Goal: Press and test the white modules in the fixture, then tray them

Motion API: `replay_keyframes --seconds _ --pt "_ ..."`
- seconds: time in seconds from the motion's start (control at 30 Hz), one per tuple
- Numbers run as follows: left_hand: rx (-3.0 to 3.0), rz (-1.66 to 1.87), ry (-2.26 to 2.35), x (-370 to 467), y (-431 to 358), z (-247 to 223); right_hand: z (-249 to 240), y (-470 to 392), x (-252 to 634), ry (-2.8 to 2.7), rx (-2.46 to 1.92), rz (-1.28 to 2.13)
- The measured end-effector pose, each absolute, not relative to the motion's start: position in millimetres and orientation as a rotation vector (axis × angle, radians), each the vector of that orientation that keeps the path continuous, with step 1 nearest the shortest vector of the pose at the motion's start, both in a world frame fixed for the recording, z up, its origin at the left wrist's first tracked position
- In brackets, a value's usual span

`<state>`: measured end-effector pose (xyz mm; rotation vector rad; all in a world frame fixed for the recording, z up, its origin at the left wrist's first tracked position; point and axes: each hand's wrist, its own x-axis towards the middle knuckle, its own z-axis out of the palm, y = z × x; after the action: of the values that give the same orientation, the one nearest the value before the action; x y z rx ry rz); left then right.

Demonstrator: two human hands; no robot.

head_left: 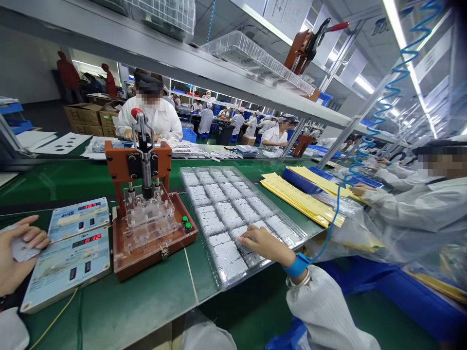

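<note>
My right hand [260, 242], with a blue wrist strap [299, 265], reaches over the near right part of a clear plastic tray [215, 265]. The tray's compartments hold flat white pieces [226, 255]. The fingers are bent and together at one compartment; what they grip, if anything, is hidden. At the left edge, my left hand [24, 248] is curled around a small whitish flat piece [22, 252], beside two light blue meter boxes [69, 267] with red digits. Between the boxes and the tray stands an orange-brown toggle-clamp fixture [146, 228] with clear plates and two green buttons.
Yellow sheets [299, 199] and a blue bin [310, 180] lie right of the tray. A coiled blue cord [337, 209] runs to the wrist strap. A metal shelf [219, 73] crosses above. One person sits opposite, another at the right.
</note>
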<state>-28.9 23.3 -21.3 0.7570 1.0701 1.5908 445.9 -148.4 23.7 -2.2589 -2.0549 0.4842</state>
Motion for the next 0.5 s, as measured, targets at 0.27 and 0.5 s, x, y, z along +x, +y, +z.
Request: replay_keyframes --seconds 0.27,0.5 --pt "0.710 1.605 0.978 -33 25 -25 20 -139 446 -2.212 -2.266 0.391" --pt "0.660 1.613 0.991 -23 19 -12 29 -143 466 -2.014 -2.130 0.605"
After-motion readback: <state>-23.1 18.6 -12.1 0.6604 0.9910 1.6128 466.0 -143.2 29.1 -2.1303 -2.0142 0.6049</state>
